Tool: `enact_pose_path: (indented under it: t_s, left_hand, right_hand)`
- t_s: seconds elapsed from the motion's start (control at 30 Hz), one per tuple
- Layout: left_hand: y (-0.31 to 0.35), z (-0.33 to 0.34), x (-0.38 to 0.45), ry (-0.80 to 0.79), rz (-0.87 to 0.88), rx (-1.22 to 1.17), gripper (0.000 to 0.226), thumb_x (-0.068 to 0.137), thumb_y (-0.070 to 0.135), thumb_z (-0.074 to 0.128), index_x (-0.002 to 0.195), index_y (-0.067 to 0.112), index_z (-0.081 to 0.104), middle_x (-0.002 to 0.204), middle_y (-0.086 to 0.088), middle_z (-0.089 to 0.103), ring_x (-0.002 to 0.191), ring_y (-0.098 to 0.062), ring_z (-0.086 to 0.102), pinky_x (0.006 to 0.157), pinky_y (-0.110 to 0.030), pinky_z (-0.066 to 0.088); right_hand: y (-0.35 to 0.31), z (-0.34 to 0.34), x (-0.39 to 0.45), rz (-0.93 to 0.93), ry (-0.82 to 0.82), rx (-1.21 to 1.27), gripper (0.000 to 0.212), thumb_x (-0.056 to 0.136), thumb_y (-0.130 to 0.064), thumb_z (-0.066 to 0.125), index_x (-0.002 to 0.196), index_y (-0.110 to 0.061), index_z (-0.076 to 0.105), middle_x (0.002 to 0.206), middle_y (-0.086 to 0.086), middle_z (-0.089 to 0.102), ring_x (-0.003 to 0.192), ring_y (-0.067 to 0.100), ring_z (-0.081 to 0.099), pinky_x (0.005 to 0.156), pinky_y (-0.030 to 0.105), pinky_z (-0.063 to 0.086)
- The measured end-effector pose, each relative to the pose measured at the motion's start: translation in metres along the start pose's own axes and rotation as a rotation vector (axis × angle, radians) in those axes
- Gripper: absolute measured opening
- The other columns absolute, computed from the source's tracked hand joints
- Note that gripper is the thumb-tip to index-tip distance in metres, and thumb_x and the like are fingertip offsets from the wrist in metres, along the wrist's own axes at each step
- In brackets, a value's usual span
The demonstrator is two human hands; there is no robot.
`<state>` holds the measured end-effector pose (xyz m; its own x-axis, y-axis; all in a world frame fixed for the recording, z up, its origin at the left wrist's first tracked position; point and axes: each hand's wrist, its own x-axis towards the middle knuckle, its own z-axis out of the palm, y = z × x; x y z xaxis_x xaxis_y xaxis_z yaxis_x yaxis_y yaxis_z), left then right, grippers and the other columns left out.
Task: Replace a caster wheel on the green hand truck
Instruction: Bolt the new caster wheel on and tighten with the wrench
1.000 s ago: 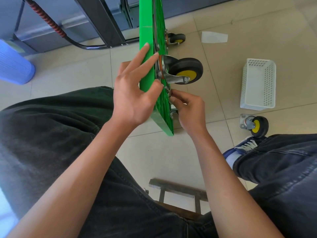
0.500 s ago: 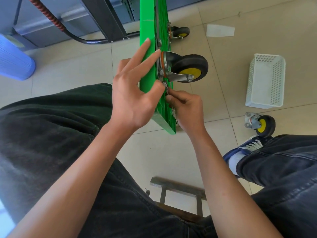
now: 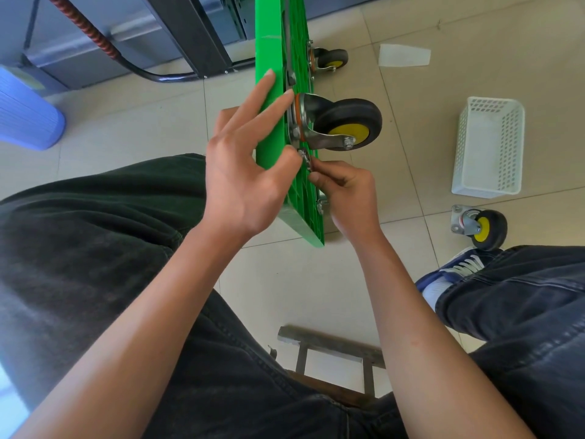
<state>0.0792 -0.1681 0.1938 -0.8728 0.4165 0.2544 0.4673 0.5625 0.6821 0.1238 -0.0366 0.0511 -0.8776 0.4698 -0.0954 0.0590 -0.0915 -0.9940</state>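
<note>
The green hand truck deck (image 3: 272, 52) stands on its edge on the tiled floor. A black caster with a yellow hub (image 3: 348, 125) sits on its underside, its metal plate against the deck. My left hand (image 3: 243, 166) presses the deck's top face with straight fingers, the thumb at the plate's lower corner. My right hand (image 3: 345, 191) pinches a small metal nut (image 3: 306, 157) at that corner, just below the caster. A second caster (image 3: 332, 58) is mounted farther along the deck. A loose caster (image 3: 479, 228) lies on the floor at the right.
A white perforated basket (image 3: 487, 147) lies right of the deck. A blue bin (image 3: 25, 118) stands at the left, with a black frame and hose (image 3: 142, 68) behind. A low metal stool frame (image 3: 332, 346) shows between my knees. My shoe (image 3: 449, 274) is near the loose caster.
The view has shifted slightly. My right hand's fingertips have worked at the nut by the caster plate's lower corner, while my left hand has stayed pressed against the deck.
</note>
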Motion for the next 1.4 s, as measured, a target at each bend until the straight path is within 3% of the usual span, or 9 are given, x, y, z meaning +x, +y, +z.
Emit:
enact_pose_path:
  t_s: [0.3,0.7,0.93,1.23,1.4]
  left_hand:
    - [-0.002,0.0,0.001,-0.001,-0.001,-0.005,0.06,0.081,0.028,0.053,0.14,0.02,0.06,0.156,0.006,0.045,0.128,-0.01,0.048,0.101,-0.032,0.047]
    - [0.0,0.001,0.0,0.008,-0.001,0.006,0.059,0.081,0.025,0.053,0.14,0.021,0.06,0.155,0.007,0.045,0.124,-0.006,0.048,0.095,-0.015,0.042]
    - [0.0,0.001,0.0,0.015,-0.005,-0.006,0.059,0.081,0.024,0.054,0.139,0.021,0.061,0.155,0.006,0.046,0.124,-0.006,0.048,0.096,-0.02,0.044]
    - [0.0,0.001,0.0,0.018,-0.001,-0.005,0.058,0.081,0.024,0.055,0.139,0.02,0.061,0.154,0.005,0.047,0.124,-0.006,0.048,0.098,-0.02,0.043]
    - [-0.001,0.002,-0.001,0.035,-0.009,-0.01,0.058,0.081,0.023,0.054,0.138,0.022,0.061,0.154,0.007,0.047,0.125,-0.005,0.048,0.099,-0.027,0.048]
  right_hand:
    - [0.006,0.002,0.003,-0.022,-0.029,0.017,0.031,0.09,-0.001,0.071,0.119,-0.01,0.074,0.105,0.003,0.076,0.104,0.025,0.071,0.097,0.052,0.056]
    - [0.007,0.005,0.006,-0.111,-0.02,-0.062,0.028,0.089,-0.005,0.072,0.116,-0.009,0.076,0.104,0.003,0.075,0.101,0.021,0.071,0.094,0.049,0.057]
    - [0.009,0.011,0.002,-0.178,0.034,-0.134,0.027,0.091,-0.012,0.07,0.117,-0.005,0.076,0.106,0.006,0.076,0.1,0.02,0.071,0.091,0.049,0.058]
    - [0.008,0.016,-0.001,-0.174,0.072,-0.124,0.025,0.093,-0.008,0.068,0.117,-0.002,0.075,0.105,0.009,0.075,0.099,0.025,0.071,0.087,0.051,0.059]
    - [0.006,0.024,-0.01,-0.228,0.108,-0.188,0.025,0.097,-0.007,0.063,0.12,-0.004,0.074,0.101,0.008,0.074,0.094,0.024,0.07,0.082,0.047,0.059]
